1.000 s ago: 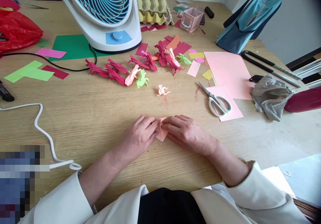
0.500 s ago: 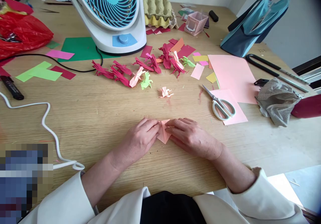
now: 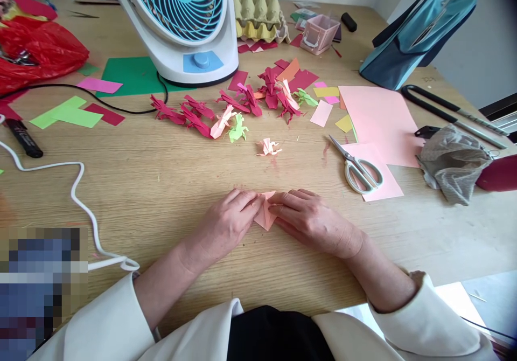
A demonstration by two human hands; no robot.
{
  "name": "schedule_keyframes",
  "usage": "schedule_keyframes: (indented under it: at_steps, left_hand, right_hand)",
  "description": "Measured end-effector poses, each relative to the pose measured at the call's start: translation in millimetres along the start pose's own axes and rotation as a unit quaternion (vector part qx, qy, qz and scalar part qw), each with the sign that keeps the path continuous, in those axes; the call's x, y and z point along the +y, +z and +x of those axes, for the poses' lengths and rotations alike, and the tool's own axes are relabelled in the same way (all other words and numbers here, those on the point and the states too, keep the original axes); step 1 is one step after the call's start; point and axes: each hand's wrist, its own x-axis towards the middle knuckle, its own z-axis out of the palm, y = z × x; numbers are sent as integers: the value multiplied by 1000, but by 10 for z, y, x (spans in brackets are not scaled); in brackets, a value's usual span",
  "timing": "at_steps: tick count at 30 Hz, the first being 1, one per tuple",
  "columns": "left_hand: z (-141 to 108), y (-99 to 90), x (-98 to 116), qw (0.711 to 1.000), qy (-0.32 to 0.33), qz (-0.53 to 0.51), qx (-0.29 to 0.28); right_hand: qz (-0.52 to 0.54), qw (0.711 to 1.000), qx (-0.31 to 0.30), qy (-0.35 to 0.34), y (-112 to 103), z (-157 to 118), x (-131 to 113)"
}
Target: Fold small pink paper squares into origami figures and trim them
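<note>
A small folded piece of pink paper (image 3: 265,218) lies on the wooden table (image 3: 177,188) between my hands, its lower end coming to a point. My left hand (image 3: 234,214) grips its left side, thumb and fingers pressed together at the edge. On the right side, the bent fingers of my right hand (image 3: 311,218) close on the paper and hide part of it. Just beyond stands a small pale pink folded paper figure (image 3: 269,147). Scissors with white handles (image 3: 361,172) rest on a pink sheet (image 3: 390,183) to the right.
Several dark red folded figures (image 3: 196,121) and a green one (image 3: 238,128) lie farther back, before a white fan (image 3: 194,64). An egg carton (image 3: 258,13) and pink basket (image 3: 319,33) stand behind. A white cable (image 3: 78,188) runs along the left; a blue bag (image 3: 412,37) stands right.
The whole view has shifted slightly, so things appear a little farther right and higher. My left fingers have moved slightly at the paper's upper left edge; both hands keep hold of it.
</note>
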Motion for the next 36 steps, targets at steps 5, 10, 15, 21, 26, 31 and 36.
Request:
schedule_keyframes:
  at_steps: [5,10,15,21,26,31,36]
  left_hand:
    - [-19,-6,5,1000,29,9,6]
    - [-47,-10,-2,999,39,27,-2]
    - [-57,-15,15,998,38,35,-21]
    - [-60,-7,21,997,49,58,-14]
    - [-73,3,8,996,58,59,-33]
    - [-101,25,-7,995,66,64,-46]
    - [-93,19,12,994,65,73,-40]
  right_hand:
    - [-4,1000,-3,-5,-12,-8,8]
    - [2,1000,-1,-6,-18,-19,19]
    - [5,1000,2,-8,-23,-27,28]
    - [-21,1000,-4,-10,-3,-36,31]
    - [-24,1000,-8,-12,-11,-45,27]
    - [-33,999,-8,-19,-24,-52,12]
    - [-45,998,-22,-30,-37,-56,-3]
